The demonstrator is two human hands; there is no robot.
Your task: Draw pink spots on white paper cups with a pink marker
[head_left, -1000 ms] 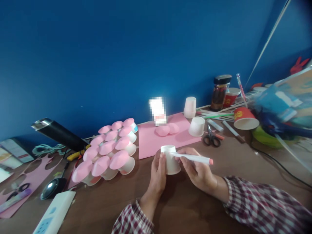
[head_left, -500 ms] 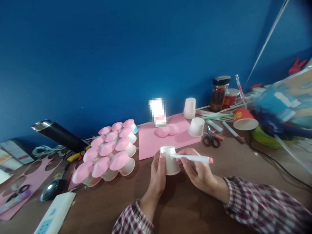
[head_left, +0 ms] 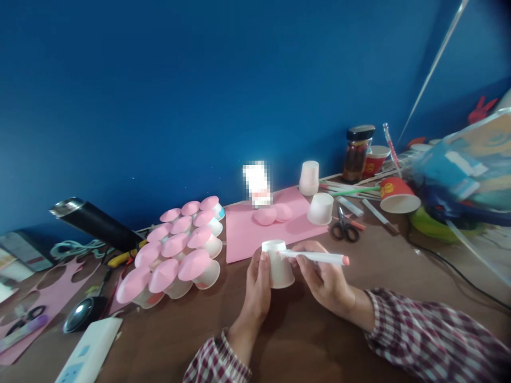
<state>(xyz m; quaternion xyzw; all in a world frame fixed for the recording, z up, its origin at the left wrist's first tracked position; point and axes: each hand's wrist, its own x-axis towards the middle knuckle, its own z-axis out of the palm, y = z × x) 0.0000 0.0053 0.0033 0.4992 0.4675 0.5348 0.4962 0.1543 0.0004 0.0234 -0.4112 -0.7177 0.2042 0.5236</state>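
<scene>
My left hand (head_left: 255, 290) grips an upside-down white paper cup (head_left: 277, 263) standing on the brown table. My right hand (head_left: 323, 279) holds a white marker with a pink end (head_left: 317, 257), its tip touching the cup's side near the top. Just left of the cup lies a cluster of several white cups capped with pink paper cones (head_left: 175, 255). Behind the cup is a pink paper sheet (head_left: 247, 231) with two pink discs (head_left: 273, 214) on it.
Two more upturned white cups (head_left: 319, 207) (head_left: 309, 177), black scissors (head_left: 343, 229), a red cup on its side (head_left: 397, 194), a dark jar (head_left: 357, 153) and sticks crowd the back right. A black flask (head_left: 96, 223), cut pink paper (head_left: 51, 282) and a white box (head_left: 88, 354) lie left.
Both hands keep their hold on cup and marker; the view has drifted slightly, with no clear movement of the marker on the cup.
</scene>
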